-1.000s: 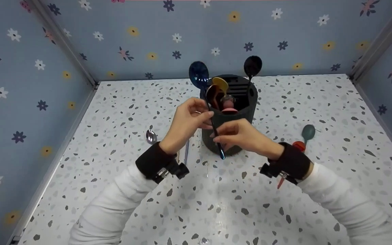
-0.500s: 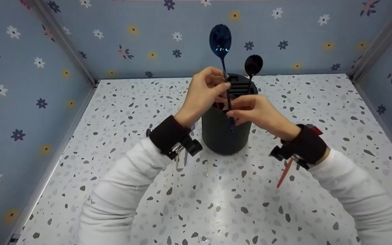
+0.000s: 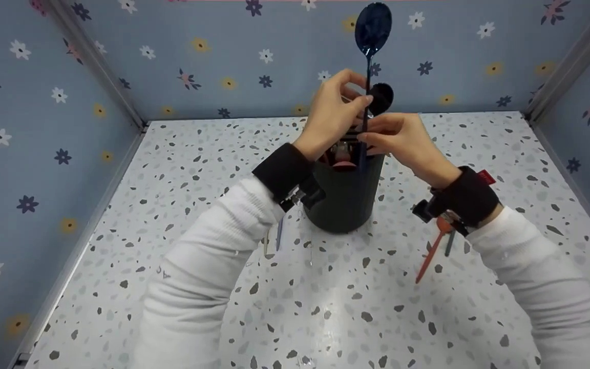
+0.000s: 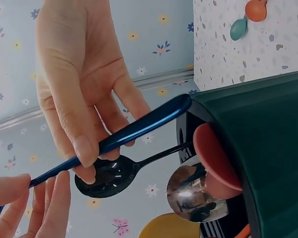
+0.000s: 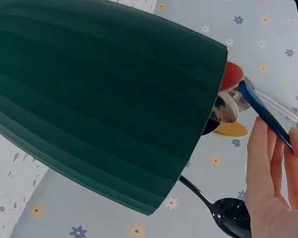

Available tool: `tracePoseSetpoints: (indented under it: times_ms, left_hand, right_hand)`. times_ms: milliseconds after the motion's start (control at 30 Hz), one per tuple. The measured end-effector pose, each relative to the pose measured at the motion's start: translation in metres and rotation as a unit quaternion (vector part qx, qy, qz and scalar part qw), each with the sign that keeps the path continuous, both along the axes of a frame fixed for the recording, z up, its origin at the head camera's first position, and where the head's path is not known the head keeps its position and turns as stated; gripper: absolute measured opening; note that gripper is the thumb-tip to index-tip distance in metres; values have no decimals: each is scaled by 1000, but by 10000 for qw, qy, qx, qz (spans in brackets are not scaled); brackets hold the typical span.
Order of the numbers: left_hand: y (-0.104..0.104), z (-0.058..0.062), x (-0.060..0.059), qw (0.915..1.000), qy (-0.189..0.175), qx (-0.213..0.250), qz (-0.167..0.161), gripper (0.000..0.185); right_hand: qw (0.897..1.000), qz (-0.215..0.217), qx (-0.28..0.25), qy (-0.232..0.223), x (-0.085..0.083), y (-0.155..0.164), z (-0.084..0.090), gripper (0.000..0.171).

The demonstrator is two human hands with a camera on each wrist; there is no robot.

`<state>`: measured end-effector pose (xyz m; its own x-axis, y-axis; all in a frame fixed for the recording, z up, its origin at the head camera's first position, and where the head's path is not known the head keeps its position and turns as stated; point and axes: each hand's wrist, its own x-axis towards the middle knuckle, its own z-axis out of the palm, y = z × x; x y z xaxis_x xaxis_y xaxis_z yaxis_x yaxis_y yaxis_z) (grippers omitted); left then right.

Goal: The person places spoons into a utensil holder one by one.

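A glossy blue spoon point(image 3: 373, 28) stands upright, bowl up, over the dark green utensil holder point(image 3: 341, 200). My left hand point(image 3: 333, 115) pinches its handle nearer the bowl. Lower down, my right hand point(image 3: 407, 143) pinches the same handle between thumb and fingers. In the left wrist view the handle's free end point(image 4: 176, 109) points to the holder's rim and overlaps it. Inside the holder are a black spoon point(image 4: 109, 176), a shiny metal spoon point(image 4: 188, 198), a pink rounded piece point(image 4: 216, 158) and a yellow one point(image 5: 232, 130); their lower parts are hidden.
On the speckled white table point(image 3: 356, 318), a red-orange spoon point(image 3: 430, 253) and a green one point(image 3: 450, 243) lie to the right, partly under my wrist. Slim handles point(image 3: 279, 236) lie left of the holder. Flowered panels point(image 3: 254, 66) enclose the back and sides.
Both hands have moved up, away and to the right with the blue spoon. It has gone from leaning left in front of the holder to upright over its opening.
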<state>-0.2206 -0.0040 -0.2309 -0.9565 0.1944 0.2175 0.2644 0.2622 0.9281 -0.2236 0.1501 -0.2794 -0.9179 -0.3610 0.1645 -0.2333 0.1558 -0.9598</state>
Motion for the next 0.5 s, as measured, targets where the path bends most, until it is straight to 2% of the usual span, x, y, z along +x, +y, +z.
tracePoseSetpoints:
  times_ms: [267,500]
  left_hand:
    - [7,-1,-10,9983,244,-514,83,18]
    - [13,-8,-14,9977,260,-629,40,20]
  right_hand:
    - [9994,-254,-211,116,-12,3,-5,22]
    - [9988,-413,-222,114,-14,5,-13,24]
